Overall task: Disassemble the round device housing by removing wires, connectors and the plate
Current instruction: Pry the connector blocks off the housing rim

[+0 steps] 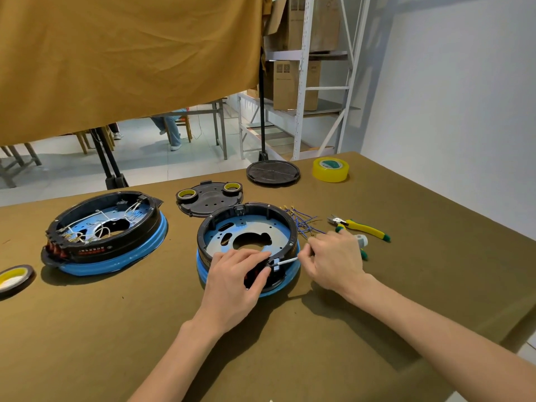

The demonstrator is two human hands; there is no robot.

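Observation:
A round black housing (pixel 220 219) with a blue rim sits in the middle of the table, its blue-grey inner plate (pixel 255 224) bare of wires. My left hand (pixel 237 274) grips the housing's near edge, over the reddish connector block. My right hand (pixel 333 259) pinches a thin metal tool (pixel 285 261) whose tip touches a small connector on the near rim. A bundle of loose blue wires (pixel 301 221) lies just right of the housing.
A second housing (pixel 110 248), still wired, stands at the left. A black cover (pixel 208 198) with two tape rolls lies behind, beside a round black stand base (pixel 272 171). Yellow tape (pixel 330 169), yellow-green pliers (pixel 359 227) and a tape roll (pixel 14 278) lie around.

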